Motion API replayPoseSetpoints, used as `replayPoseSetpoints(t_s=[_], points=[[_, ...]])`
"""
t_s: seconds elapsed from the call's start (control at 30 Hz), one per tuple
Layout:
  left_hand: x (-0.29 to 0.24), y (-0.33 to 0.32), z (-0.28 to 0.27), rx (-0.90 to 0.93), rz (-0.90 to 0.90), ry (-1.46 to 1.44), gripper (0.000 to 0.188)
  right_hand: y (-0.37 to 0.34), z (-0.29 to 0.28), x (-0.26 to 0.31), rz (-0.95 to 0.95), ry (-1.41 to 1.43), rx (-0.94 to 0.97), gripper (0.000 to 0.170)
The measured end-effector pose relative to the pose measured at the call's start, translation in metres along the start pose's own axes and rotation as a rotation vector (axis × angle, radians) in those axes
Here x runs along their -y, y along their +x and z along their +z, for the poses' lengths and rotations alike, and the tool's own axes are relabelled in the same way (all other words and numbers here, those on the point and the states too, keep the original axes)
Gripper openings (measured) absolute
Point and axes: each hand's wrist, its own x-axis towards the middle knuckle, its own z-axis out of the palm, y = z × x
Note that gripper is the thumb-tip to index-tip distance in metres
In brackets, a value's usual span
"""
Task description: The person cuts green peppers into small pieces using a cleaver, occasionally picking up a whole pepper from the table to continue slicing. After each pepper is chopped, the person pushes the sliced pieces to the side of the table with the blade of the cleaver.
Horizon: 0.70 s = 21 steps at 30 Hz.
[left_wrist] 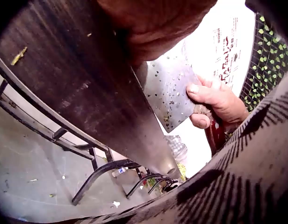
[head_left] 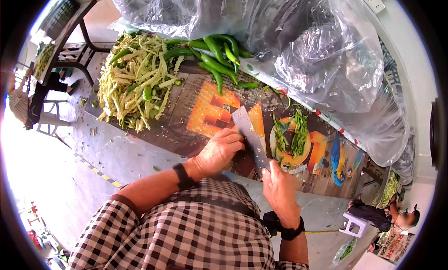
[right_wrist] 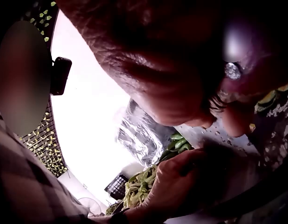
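My right hand [head_left: 280,188] grips the handle of a cleaver [head_left: 250,135], its fingers also curled round the handle in the left wrist view. Small seeds and bits dot the cleaver blade [left_wrist: 169,88]. My left hand [head_left: 219,151] is bent at the knuckles right beside the blade, over the printed tabletop; whatever lies under its fingertips is hidden. Several whole green chillies [head_left: 217,60] lie at the table's far side. To their left is a big heap of pale green cut strips [head_left: 135,83]. Green slivers [head_left: 298,134] lie in two small rows right of the blade.
Clear plastic sheeting [head_left: 322,50] covers the far side, with a rolled edge along the table [head_left: 172,132]. At the left stand another table [head_left: 70,24] and a person [head_left: 21,102]. A second person [head_left: 392,218] sits at the lower right near a white stool [head_left: 353,224].
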Motion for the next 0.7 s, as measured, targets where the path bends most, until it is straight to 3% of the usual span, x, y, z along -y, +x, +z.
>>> replayPoseSetpoints(t_s=[0.2,0.47,0.7], points=[[0.003,-0.001,0.002,-0.009,-0.010,-0.008,0.024,0.004,0.000,0.010,-0.026,-0.093,0.066,0.019],[0.001,-0.001,0.000,-0.001,-0.014,-0.019,0.023,0.053,0.012,0.024,-0.091,-0.035,0.007,0.018],[-0.002,-0.003,-0.003,0.009,0.036,0.048,0.023,0.017,0.006,-0.005,-0.105,-0.046,-0.051,0.024]])
